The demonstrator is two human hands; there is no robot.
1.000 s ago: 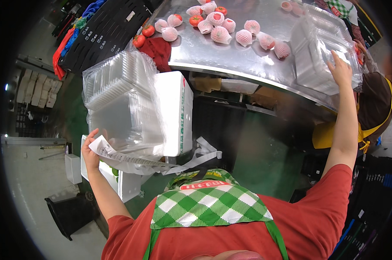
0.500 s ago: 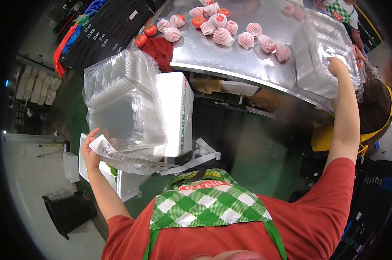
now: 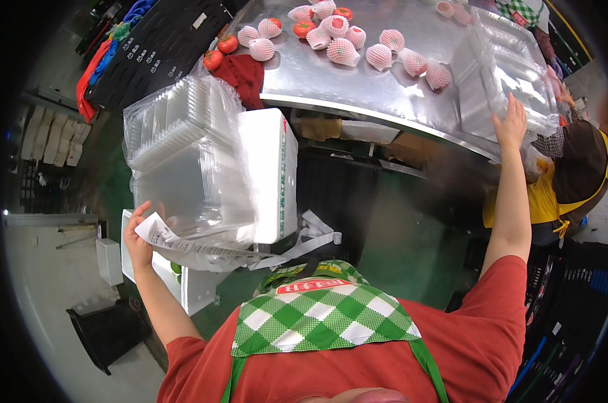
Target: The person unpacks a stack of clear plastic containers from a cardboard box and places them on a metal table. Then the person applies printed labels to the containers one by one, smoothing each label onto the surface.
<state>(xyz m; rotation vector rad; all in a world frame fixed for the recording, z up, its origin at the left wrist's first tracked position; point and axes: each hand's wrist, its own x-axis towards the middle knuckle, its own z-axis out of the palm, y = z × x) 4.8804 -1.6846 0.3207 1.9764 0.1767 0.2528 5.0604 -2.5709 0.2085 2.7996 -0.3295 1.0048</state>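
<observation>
At the left, my left hand (image 3: 138, 243) is closed on the end of a white label strip (image 3: 183, 243), with one finger pointing up. The strip trails rightward in a loose tangle. Next to this hand is a bagged stack of clear plastic containers (image 3: 196, 181), against a white foam box (image 3: 267, 174). My right arm reaches far right, where my right hand (image 3: 511, 124) has its fingers stretched out at the near side of another stack of clear containers (image 3: 478, 101) on the table. Whether the fingertips press on the plastic is hard to tell.
A metal table (image 3: 357, 87) bears several fruits in pink foam nets (image 3: 343, 52), bare red tomatoes (image 3: 228, 44) and a dark red cloth (image 3: 242, 79). Another person in a brown and yellow apron (image 3: 573, 181) stands at the right. A black bin (image 3: 109, 332) lies lower left.
My right hand has drawn back toward me and left, from atop the right-hand containers to their near side, and its fingers have straightened. The left hand stays with the strip.
</observation>
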